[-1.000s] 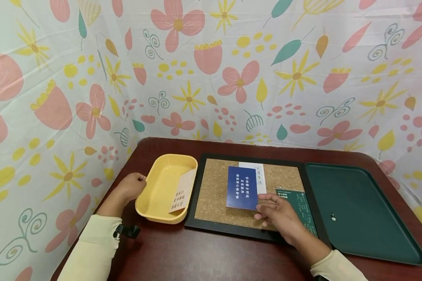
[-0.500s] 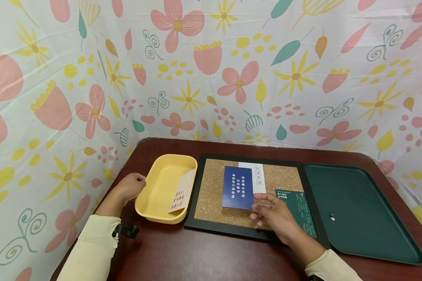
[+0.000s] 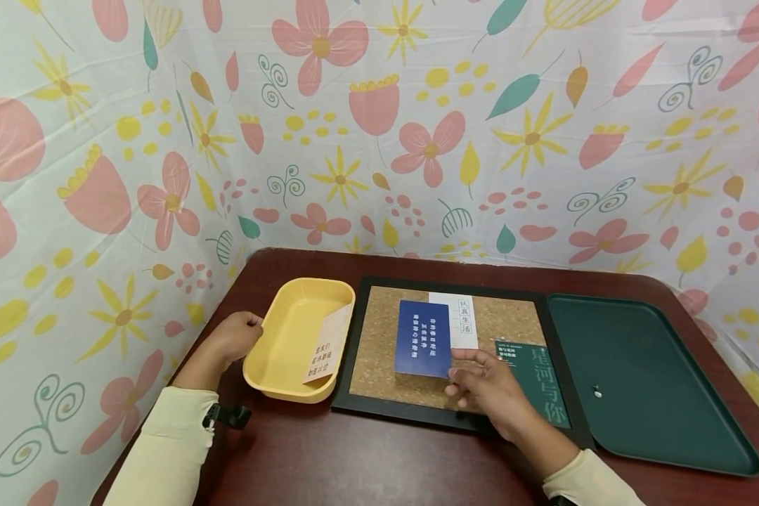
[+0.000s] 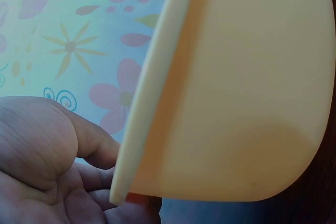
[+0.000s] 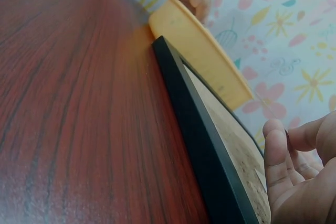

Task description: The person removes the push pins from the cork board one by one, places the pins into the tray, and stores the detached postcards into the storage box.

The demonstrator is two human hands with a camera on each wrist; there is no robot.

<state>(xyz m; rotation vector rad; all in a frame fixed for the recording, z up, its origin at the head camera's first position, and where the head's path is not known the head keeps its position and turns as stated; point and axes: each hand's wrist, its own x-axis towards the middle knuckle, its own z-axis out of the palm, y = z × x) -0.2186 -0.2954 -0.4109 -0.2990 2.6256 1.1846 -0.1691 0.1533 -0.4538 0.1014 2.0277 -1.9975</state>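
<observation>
In the head view my left hand (image 3: 237,336) pinches the left rim of a yellow plastic basin (image 3: 287,330). The left wrist view has the thumb and curled fingers of that hand (image 4: 58,166) at the rim. Inside the basin a beige card (image 3: 329,344) with dark writing leans on the right wall. My right hand (image 3: 487,386) holds a blue card (image 3: 422,339) with white writing by its lower right corner, over a black-framed cork board (image 3: 379,337). Partly behind the blue card lies a white card (image 3: 466,316). A green card (image 3: 534,379) lies on the board's right part, partly covered by the hand.
A dark green tray (image 3: 658,379) adjoins the board's right edge, with a tiny shiny item (image 3: 597,393) on its left side. Everything stands on a dark red wooden table (image 3: 354,457). Floral cloth (image 3: 430,176) hangs behind and to the left.
My right hand has moved a little to the left with the blue card, showing more of the white and green cards. The left hand and the basin stay in place.
</observation>
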